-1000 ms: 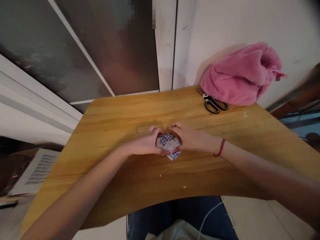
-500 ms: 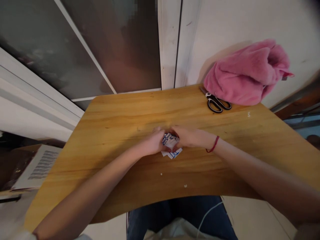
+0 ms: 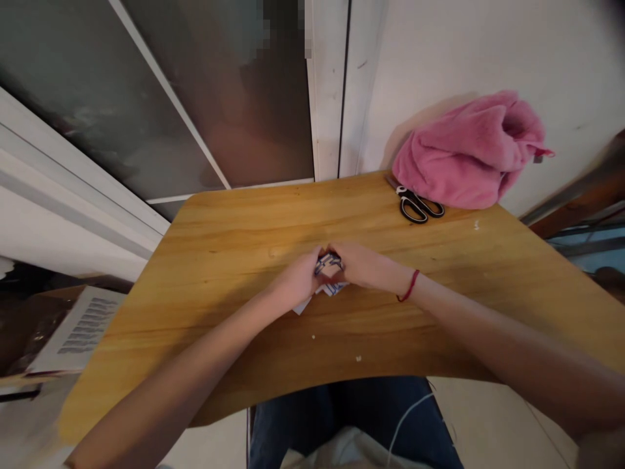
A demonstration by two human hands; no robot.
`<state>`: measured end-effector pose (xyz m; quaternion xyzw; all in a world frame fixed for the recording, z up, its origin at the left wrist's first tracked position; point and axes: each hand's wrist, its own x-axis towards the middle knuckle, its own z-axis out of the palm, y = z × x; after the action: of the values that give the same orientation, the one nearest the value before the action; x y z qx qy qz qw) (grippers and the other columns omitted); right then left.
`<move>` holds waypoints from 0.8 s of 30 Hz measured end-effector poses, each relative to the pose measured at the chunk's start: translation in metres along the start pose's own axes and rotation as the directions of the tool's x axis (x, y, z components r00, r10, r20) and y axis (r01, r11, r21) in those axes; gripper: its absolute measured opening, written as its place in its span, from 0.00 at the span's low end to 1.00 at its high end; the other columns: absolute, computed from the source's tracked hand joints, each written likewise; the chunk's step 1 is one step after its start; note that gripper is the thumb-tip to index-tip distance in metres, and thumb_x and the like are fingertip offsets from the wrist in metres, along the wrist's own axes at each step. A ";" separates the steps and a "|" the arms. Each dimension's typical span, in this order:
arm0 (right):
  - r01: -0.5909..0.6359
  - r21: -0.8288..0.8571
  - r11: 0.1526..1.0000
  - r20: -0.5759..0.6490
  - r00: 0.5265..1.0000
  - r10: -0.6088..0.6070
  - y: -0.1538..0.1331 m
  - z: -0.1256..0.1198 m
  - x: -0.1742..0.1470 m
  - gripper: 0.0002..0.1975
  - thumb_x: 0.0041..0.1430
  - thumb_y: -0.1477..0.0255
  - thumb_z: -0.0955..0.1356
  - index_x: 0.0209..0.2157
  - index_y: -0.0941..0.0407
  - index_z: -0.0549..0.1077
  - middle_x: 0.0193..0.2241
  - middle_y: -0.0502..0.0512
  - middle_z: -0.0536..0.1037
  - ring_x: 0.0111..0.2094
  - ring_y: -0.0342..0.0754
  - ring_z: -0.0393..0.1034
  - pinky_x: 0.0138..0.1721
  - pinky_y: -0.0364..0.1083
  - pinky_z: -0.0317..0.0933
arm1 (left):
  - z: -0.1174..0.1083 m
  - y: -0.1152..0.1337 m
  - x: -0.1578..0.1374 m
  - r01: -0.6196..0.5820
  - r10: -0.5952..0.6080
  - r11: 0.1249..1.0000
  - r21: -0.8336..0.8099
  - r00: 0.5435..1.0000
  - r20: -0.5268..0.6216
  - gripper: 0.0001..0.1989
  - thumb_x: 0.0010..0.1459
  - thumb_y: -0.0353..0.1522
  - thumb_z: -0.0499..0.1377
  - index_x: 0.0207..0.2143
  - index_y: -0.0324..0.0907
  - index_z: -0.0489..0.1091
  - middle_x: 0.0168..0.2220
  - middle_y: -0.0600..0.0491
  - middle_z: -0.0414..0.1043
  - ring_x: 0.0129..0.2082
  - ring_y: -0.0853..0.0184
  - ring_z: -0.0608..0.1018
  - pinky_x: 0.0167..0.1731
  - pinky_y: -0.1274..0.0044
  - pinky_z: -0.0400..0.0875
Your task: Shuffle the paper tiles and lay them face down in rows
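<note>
My left hand [image 3: 297, 279] and my right hand [image 3: 365, 266] meet over the middle of the table. Their curled fingers close around a small bunch of white paper pieces [image 3: 331, 266] with blue lines. A few more marked paper slips [image 3: 334, 288] lie just below the hands. Beside my left wrist, one plain white slip [image 3: 302, 306] sticks out on the wood. My fingers hide most of the bunch, so I cannot tell how many pieces are in it. A red cord bracelet [image 3: 409, 285] circles my right wrist.
Black-handled scissors [image 3: 415, 205] rest at the back right of the wooden table [image 3: 244, 228], against a pink plush bundle [image 3: 461, 156]. Tiny white scraps [image 3: 358, 358] lie near the front edge. A printed cardboard box [image 3: 81, 329] stands left of the table.
My hands have drawn closer together around the paper pieces. A plain white slip now shows further out to the lower left. The camera view has shifted slightly.
</note>
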<state>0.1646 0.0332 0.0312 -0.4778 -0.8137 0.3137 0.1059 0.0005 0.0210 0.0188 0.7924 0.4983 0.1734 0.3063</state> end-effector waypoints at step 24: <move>0.069 -0.090 0.994 -0.108 0.991 -0.079 0.033 0.010 -0.007 0.26 0.48 0.64 0.74 0.48 0.59 0.70 0.45 0.61 0.68 0.49 0.54 0.62 0.52 0.52 0.59 | -0.010 -0.025 -0.058 -0.013 0.008 0.994 0.109 0.999 0.049 0.05 0.52 0.32 0.63 0.30 0.44 0.69 0.38 0.53 0.64 0.44 0.62 0.67 0.45 0.71 0.64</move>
<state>0.1870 0.0346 0.0040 -0.4681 -0.8364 0.2470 0.1422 -0.0478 -0.0200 0.0120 0.8145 0.4952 0.1284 0.2736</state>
